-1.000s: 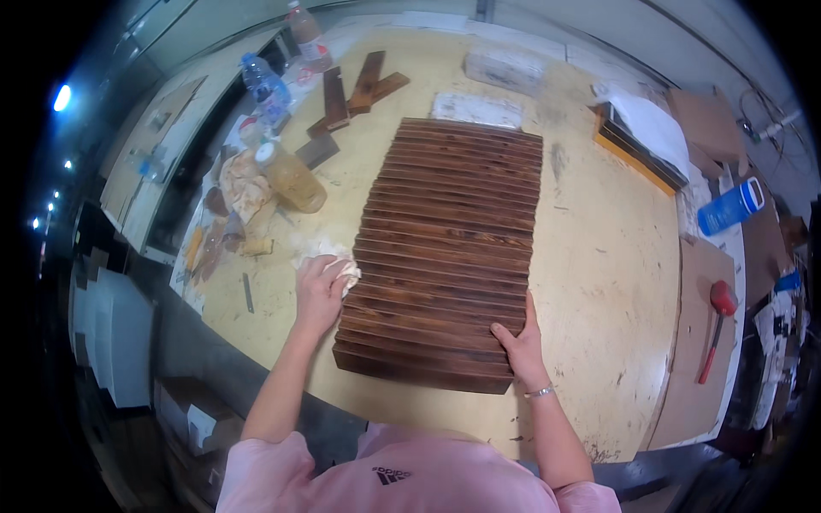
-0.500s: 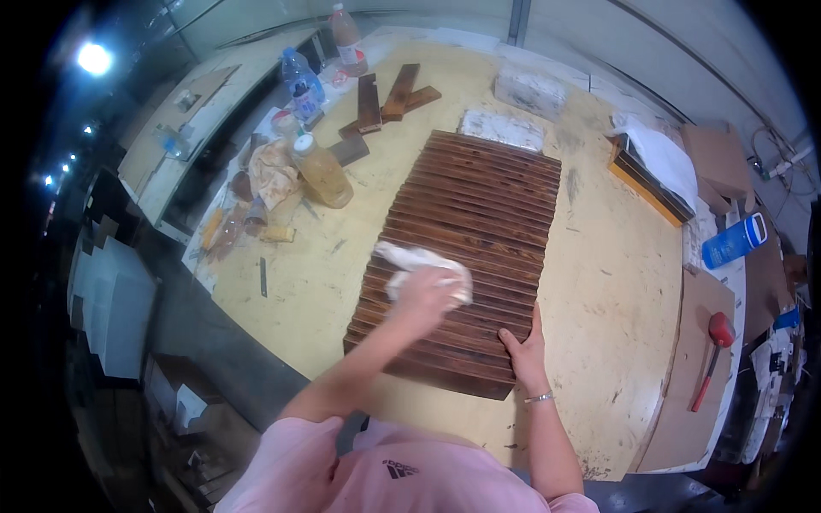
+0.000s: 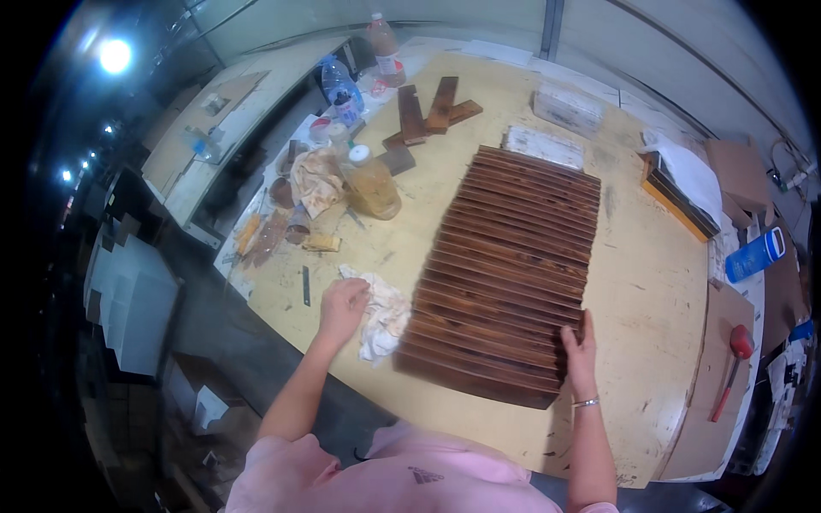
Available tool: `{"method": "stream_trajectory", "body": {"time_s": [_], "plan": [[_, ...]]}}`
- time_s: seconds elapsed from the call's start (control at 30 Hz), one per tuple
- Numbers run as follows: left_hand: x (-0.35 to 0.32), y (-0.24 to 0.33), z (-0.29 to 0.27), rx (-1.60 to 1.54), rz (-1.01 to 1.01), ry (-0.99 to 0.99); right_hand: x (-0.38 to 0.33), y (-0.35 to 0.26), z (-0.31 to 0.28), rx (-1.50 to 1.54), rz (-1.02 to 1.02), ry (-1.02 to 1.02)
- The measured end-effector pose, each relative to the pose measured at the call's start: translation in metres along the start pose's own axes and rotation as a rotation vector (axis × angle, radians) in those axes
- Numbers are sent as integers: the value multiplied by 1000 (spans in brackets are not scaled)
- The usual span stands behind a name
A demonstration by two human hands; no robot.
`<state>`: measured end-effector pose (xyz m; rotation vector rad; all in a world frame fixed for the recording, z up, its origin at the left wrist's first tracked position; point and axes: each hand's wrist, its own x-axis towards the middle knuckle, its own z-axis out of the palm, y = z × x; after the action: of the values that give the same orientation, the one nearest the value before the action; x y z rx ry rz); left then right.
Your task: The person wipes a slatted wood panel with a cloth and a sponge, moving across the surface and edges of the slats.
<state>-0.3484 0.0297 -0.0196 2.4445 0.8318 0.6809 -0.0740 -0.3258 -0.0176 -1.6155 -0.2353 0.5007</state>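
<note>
A slatted panel of dark brown wood [image 3: 505,274] lies on the pale worktable, its narrow ridges running crosswise. My right hand [image 3: 581,357] grips its right edge near the front corner, thumb on top and fingers along the side. Just off the panel's left edge, my left hand [image 3: 344,308] is closed with curled fingers on a crumpled white cloth [image 3: 386,318]. Part of the cloth is hidden behind those fingers; the remainder spreads toward the panel.
Left of the panel stand a jar of amber liquid [image 3: 372,188], a stained rag [image 3: 316,181] and plastic bottles [image 3: 340,84]. Loose dark wood pieces [image 3: 440,104] and white blocks [image 3: 545,147] lie beyond. At right are a blue bottle [image 3: 753,256] and a red-headed mallet [image 3: 741,342].
My left hand has moved left with the cloth, from the panel's top to the table beside it. My right hand stays at the panel's right edge. The whole view has shifted.
</note>
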Motion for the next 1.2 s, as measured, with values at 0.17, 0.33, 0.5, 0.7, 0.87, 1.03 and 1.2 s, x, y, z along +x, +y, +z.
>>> {"method": "stream_trajectory", "body": {"time_s": [0.17,0.33,0.5,0.7,0.87,1.03,1.2], "plan": [[51,-59,-33,116,10,144,25,12,12,-594,10,137],[88,-106,-59,71,-38,222,24,18,26,-982,-5,304],[128,-58,-37,-252,92,74,19,-17,45,-968,143,293],[195,38,56,-37,395,-134,23,-11,49,-1051,127,349],[292,36,146,358,76,-12,21,-20,49,-1023,168,354],[350,-29,177,715,-329,-25,21,-18,49,-1012,149,344],[343,10,153,723,-253,-326,22,-19,49,-988,150,340]]}}
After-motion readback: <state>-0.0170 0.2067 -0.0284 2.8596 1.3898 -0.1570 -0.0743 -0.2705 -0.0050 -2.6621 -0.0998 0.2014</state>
